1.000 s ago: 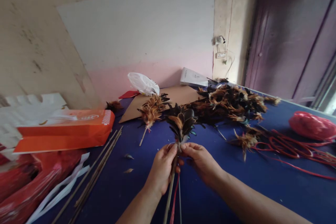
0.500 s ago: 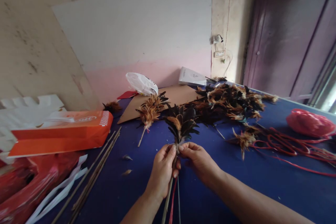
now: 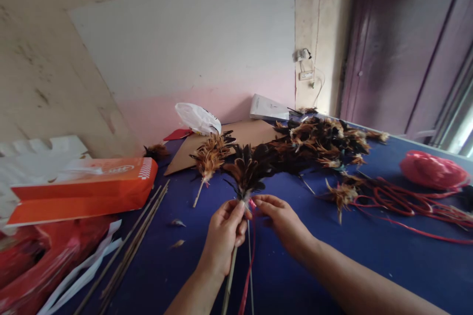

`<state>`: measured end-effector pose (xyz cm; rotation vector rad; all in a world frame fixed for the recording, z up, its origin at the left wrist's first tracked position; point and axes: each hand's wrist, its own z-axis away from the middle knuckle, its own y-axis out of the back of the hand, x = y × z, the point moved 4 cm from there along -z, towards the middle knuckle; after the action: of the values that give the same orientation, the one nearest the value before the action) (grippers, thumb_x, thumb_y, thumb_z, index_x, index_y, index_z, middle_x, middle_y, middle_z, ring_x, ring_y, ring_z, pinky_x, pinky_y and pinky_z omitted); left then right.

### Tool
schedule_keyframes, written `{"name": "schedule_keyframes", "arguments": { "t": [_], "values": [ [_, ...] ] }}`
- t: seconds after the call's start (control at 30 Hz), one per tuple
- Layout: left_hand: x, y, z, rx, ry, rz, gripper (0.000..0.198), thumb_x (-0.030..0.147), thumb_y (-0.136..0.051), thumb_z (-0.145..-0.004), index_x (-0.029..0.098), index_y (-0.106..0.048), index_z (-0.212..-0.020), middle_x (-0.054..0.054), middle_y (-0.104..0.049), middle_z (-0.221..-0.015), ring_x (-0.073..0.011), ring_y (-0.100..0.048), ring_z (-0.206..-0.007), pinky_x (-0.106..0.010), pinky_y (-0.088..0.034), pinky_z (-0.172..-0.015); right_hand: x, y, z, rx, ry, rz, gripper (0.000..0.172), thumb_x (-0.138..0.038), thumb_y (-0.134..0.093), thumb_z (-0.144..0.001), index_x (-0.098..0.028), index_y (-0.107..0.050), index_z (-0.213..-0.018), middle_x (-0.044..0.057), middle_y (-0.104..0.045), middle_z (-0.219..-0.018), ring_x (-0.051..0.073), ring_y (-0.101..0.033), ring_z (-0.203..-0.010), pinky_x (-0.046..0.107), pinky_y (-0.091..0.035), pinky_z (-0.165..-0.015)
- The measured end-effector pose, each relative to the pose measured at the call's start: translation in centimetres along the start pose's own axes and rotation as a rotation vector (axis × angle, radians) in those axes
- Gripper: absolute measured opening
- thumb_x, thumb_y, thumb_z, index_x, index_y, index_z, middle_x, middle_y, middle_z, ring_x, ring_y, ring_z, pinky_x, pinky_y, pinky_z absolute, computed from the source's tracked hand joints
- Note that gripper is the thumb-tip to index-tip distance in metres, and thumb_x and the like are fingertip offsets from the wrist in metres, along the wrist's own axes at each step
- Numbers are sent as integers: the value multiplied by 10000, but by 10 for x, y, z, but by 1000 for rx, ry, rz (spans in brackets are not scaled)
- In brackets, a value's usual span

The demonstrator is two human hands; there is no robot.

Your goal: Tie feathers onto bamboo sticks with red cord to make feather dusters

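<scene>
My left hand (image 3: pixel 227 231) is closed round a thin stick (image 3: pixel 229 280), just below a fan of dark brown and black feathers (image 3: pixel 246 170) at its top. Beside the feather bases, my right hand (image 3: pixel 283 219) pinches a red plastic ribbon (image 3: pixel 253 236), which hangs down to the right of the stick. A thin pale strand runs down between stick and ribbon. Farther back on the left lies a finished-looking feather duster (image 3: pixel 210 160), tan and black on a short stick.
A big heap of feathers (image 3: pixel 325 140) covers the table's back right. Red ribbon coils (image 3: pixel 402 199) and a pink plastic bundle (image 3: pixel 434 171) lie on the right. Bare sticks (image 3: pixel 135 246), an orange box (image 3: pixel 84 189) and red plastic bags (image 3: pixel 55 256) occupy the left. Cardboard (image 3: pixel 251 133) lies behind.
My right hand has drawn slightly away from the stick, with the ribbon now showing at its fingertips. The feathered stick has turned and shifted a little left in my left hand.
</scene>
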<state>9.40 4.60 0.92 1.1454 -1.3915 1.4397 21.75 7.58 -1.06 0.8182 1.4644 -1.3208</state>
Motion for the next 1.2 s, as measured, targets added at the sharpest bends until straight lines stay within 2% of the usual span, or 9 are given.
{"name": "schedule_keyframes", "arguments": {
  "t": [0.1,0.23,0.33,0.5,0.67,0.77,0.87,1.0,1.2],
  "values": [
    [2,3,-2,-20,12,82,239,337,-661,-706,137,-540,-754,24,-537,-627,5,-326,-389,-93,-199,-308,3,-8,1,-172,-42,-138,314,-359,-661,-693,-157,-632,-932,56,-634,-859,152,-570,-782,280,-388,-701],
    [3,11,-6,3,59,142,221,309,-670,-706,136,-533,-708,38,-514,-582,12,-300,-360,-86,-184,-291,8,-19,5,-358,-197,-334,203,-268,-701,-671,-117,-628,-785,10,-596,-656,105,-558,-582,298,-424,-680],
    [5,18,-12,16,99,215,199,270,-663,-717,131,-526,-678,39,-501,-568,19,-276,-341,-83,-175,-278,8,-16,5,-331,-330,-438,110,-196,-642,-716,-101,-612,-762,-34,-513,-540,63,-475,-453,274,-441,-592],
    [4,24,-19,-41,197,406,105,158,-610,-750,109,-539,-691,3,-513,-648,16,-328,-379,-74,-198,-280,2,-1,-1,-212,-423,-496,60,-144,-521,-776,-117,-560,-740,-6,-533,-594,44,-461,-460,163,-378,-459],
    [5,26,-19,-68,216,423,103,152,-585,-766,113,-527,-690,9,-497,-656,14,-321,-391,-75,-185,-291,-4,11,-8,-164,-249,-49,117,-256,-558,-747,-145,-580,-721,-75,-373,-476,19,-191,-347,171,-90,-349],
    [10,28,-18,-24,114,252,139,206,-629,-732,129,-518,-697,19,-512,-648,7,-307,-383,-90,-176,-298,-17,8,-5,-168,15,380,182,-312,-585,-731,-147,-662,-744,-63,-369,-464,41,-242,-392,199,-147,-383],
    [19,29,-17,54,-19,-40,180,288,-639,-718,153,-520,-723,32,-518,-618,-17,-330,-383,-114,-180,-315,-30,-6,8,-261,242,600,208,-303,-554,-753,-165,-704,-789,-24,-496,-542,73,-367,-492,206,-274,-468],
    [42,20,-10,69,-282,-510,128,297,-593,-743,173,-564,-731,16,-546,-589,-85,-446,-455,-177,-323,-417,-43,-21,28,-336,370,657,233,-315,-523,-780,-176,-707,-815,-9,-585,-627,100,-439,-555,210,-334,-517],
    [55,-4,24,-87,-690,-1133,150,197,-486,-809,231,-628,-842,-42,-608,-730,-188,-557,-673,-279,-413,-653,-65,-22,45,-318,537,651,215,-277,-521,-788,-167,-703,-757,1,-614,-636,107,-484,-558,202,-359,-524]
  ]
}}
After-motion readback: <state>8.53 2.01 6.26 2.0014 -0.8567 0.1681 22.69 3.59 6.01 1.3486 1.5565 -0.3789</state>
